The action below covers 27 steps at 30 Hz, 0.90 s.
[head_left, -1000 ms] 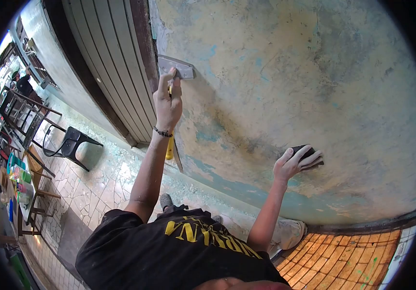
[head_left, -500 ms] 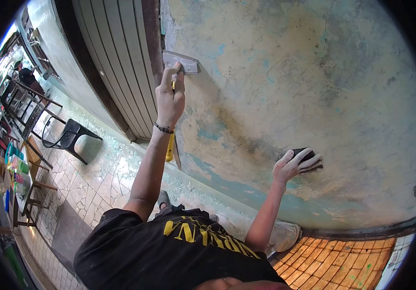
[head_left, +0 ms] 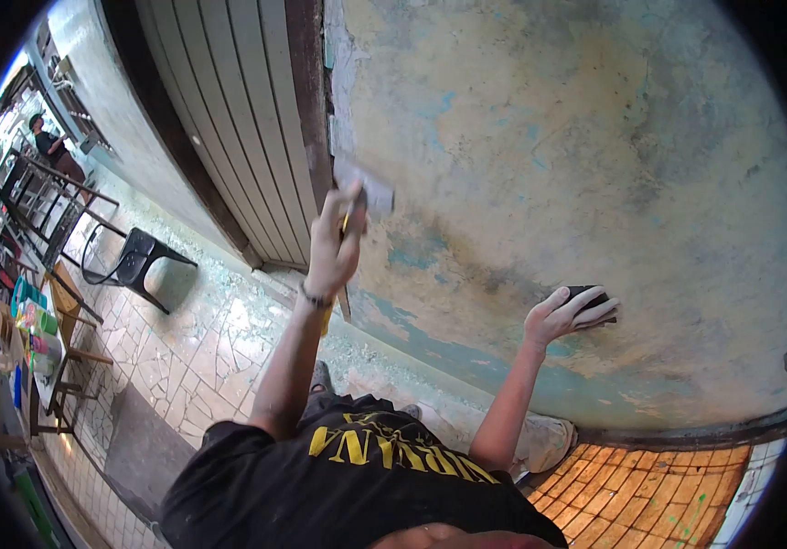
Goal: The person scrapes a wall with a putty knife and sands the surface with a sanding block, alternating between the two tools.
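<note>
My left hand point(head_left: 334, 249) is closed around the yellow handle of a scraper. Its broad metal blade point(head_left: 373, 194), smeared by motion, is at the wall beside the door frame; whether it touches cannot be told. Much of the handle is hidden by my palm and wrist. Farther right and lower, my right hand point(head_left: 553, 318) presses a dark block point(head_left: 585, 296) to the wall, fingers bent over it; it looks like a sanding block. The wall point(head_left: 540, 210) is patchy, with worn beige and turquoise paint and dark stains.
A slatted door point(head_left: 219, 119) adjoins the wall on the left. Paint flakes litter the tiled floor point(head_left: 169, 361). A black metal stool point(head_left: 144, 261) and a cluttered table point(head_left: 46, 366) stand left. Another person point(head_left: 50, 146) is far back. Orange tiles point(head_left: 631, 489) lie lower right.
My left hand has brought the scraper down along the wall edge, away from the upper door frame. My right hand stays on the block at nearly the same spot. The view has shifted slightly.
</note>
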{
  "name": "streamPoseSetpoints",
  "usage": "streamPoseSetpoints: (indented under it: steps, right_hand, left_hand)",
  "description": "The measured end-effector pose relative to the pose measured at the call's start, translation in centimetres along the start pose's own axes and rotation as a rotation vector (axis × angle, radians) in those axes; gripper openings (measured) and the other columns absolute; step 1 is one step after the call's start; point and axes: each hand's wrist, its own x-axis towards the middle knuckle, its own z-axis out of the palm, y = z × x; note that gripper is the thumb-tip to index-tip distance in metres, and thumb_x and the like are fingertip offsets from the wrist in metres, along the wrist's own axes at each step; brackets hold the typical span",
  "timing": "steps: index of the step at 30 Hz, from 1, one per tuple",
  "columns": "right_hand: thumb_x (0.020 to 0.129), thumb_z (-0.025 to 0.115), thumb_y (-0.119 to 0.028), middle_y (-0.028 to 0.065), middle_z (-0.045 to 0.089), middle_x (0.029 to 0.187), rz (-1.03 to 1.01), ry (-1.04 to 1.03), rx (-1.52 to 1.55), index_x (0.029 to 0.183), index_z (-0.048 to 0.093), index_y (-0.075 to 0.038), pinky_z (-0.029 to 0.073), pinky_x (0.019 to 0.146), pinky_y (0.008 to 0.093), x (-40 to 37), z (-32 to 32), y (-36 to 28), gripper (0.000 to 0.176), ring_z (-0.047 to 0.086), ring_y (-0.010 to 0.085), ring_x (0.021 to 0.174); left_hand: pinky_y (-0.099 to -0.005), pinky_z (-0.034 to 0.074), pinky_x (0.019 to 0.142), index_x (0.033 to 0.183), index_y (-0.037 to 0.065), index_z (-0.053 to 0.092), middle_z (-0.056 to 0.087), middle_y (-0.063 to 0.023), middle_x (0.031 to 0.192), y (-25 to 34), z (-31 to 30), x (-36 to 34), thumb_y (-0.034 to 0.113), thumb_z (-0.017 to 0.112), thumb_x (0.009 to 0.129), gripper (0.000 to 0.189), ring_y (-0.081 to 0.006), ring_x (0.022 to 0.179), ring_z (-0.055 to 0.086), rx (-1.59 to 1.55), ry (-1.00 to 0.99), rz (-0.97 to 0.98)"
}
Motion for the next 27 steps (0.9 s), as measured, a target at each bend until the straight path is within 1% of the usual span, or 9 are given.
streamPoseSetpoints:
  steps: [8, 11, 14, 16, 18, 21, 23, 26, 27]
  right_hand:
    - [0.104, 0.046, -0.042, 0.0307, 0.003, 0.17, 0.149, 0.068, 0.065, 0.161, 0.027, 0.002, -0.003, 0.122, 0.0662, 7.3, 1.7, -10.3, 0.075, 0.0, 0.0527, 0.156]
    - [0.103, 0.048, -0.047, 0.0313, 0.007, 0.169, 0.003, 0.114, 0.029, 0.162, 0.034, -0.01, 0.0, 0.117, 0.0742, 11.5, 2.3, -18.2, 0.071, 0.003, 0.0536, 0.155]
    - [0.102, 0.049, -0.052, 0.0216, 0.018, 0.17, -0.142, 0.085, 0.081, 0.157, 0.046, -0.028, -0.001, 0.114, 0.079, 12.0, 4.3, -26.8, 0.06, 0.011, 0.0518, 0.155]
    - [0.099, 0.056, -0.054, 0.0124, 0.022, 0.171, -0.199, -0.022, 0.165, 0.153, 0.051, -0.036, -0.006, 0.113, 0.0813, 10.4, 5.2, -31.4, 0.057, 0.013, 0.0452, 0.157]
    - [0.1, 0.056, -0.054, 0.0063, 0.027, 0.17, -0.333, -0.214, 0.205, 0.155, 0.045, -0.042, 0.001, 0.11, 0.0859, 7.6, 6.4, -33.7, 0.058, 0.015, 0.0393, 0.158]
    - [0.098, 0.057, -0.049, -0.0057, 0.03, 0.17, -0.535, -0.289, 0.187, 0.155, 0.043, -0.047, 0.01, 0.117, 0.078, 2.2, 7.4, -33.1, 0.058, 0.026, 0.0252, 0.157]
    - [0.096, 0.059, -0.051, -0.0062, 0.037, 0.166, -0.677, -0.185, 0.01, 0.153, 0.046, -0.047, 0.015, 0.119, 0.075, 1.0, 6.9, -29.2, 0.059, 0.028, 0.0264, 0.156]
    - [0.094, 0.062, -0.053, -0.0043, 0.041, 0.163, -0.406, -0.206, 0.06, 0.146, 0.056, -0.045, 0.015, 0.121, 0.072, 1.0, 4.7, -22.0, 0.053, 0.031, 0.029, 0.154]
    - [0.093, 0.063, -0.052, -0.0006, 0.042, 0.162, -0.338, -0.185, 0.004, 0.142, 0.06, -0.044, 0.015, 0.121, 0.0706, 1.7, 3.6, -19.1, 0.05, 0.031, 0.0327, 0.153]
  left_hand:
    - [-0.0228, 0.037, 0.061, 0.135, 0.004, 0.049, 0.051, 0.0017, 0.075, -4.7, -10.4, -7.4, -0.002, 0.047, 0.106, 0.03, -0.0055, 0.068, 0.044, -0.145, 0.047, -0.243]
    - [-0.0217, 0.031, 0.055, 0.137, 0.006, 0.048, 0.048, 0.0032, 0.073, -4.8, -12.7, -5.7, -0.001, 0.046, 0.106, 0.031, -0.004, 0.063, 0.039, -0.195, -0.005, -0.204]
    - [-0.0201, 0.029, 0.052, 0.14, 0.005, 0.047, 0.049, 0.0028, 0.073, -5.2, -14.3, -3.8, -0.002, 0.047, 0.106, 0.035, -0.0031, 0.06, 0.039, -0.161, -0.124, -0.112]
    - [-0.0199, 0.031, 0.052, 0.141, 0.005, 0.047, 0.05, 0.0021, 0.074, -5.3, -14.5, -2.3, -0.001, 0.047, 0.106, 0.036, -0.0037, 0.059, 0.04, -0.178, -0.189, -0.07]
    - [-0.0201, 0.033, 0.052, 0.141, 0.005, 0.047, 0.051, 0.0014, 0.076, -4.9, -14.0, -1.3, -0.001, 0.047, 0.106, 0.036, -0.0046, 0.059, 0.042, -0.196, -0.239, -0.088]
    - [-0.0206, 0.034, 0.05, 0.142, 0.004, 0.046, 0.055, -0.0007, 0.079, -5.2, -12.8, -0.3, 0.0, 0.048, 0.106, 0.036, -0.0049, 0.059, 0.044, -0.301, -0.346, -0.093]
    - [-0.0189, 0.034, 0.049, 0.142, 0.003, 0.046, 0.059, -0.0033, 0.082, -4.9, -11.9, -0.2, 0.004, 0.05, 0.106, 0.036, -0.004, 0.059, 0.045, -0.281, -0.4, -0.145]
    - [-0.0178, 0.035, 0.049, 0.141, 0.001, 0.045, 0.059, -0.004, 0.079, -4.4, -9.9, -0.2, 0.008, 0.052, 0.106, 0.036, -0.0039, 0.059, 0.047, -0.28, -0.412, -0.229]
    - [-0.0186, 0.027, 0.043, 0.14, 0.005, 0.042, 0.053, 0.0003, 0.073, -5.2, -9.3, -0.3, 0.015, 0.051, 0.109, 0.034, -0.0026, 0.05, 0.036, -0.261, -0.449, -0.172]
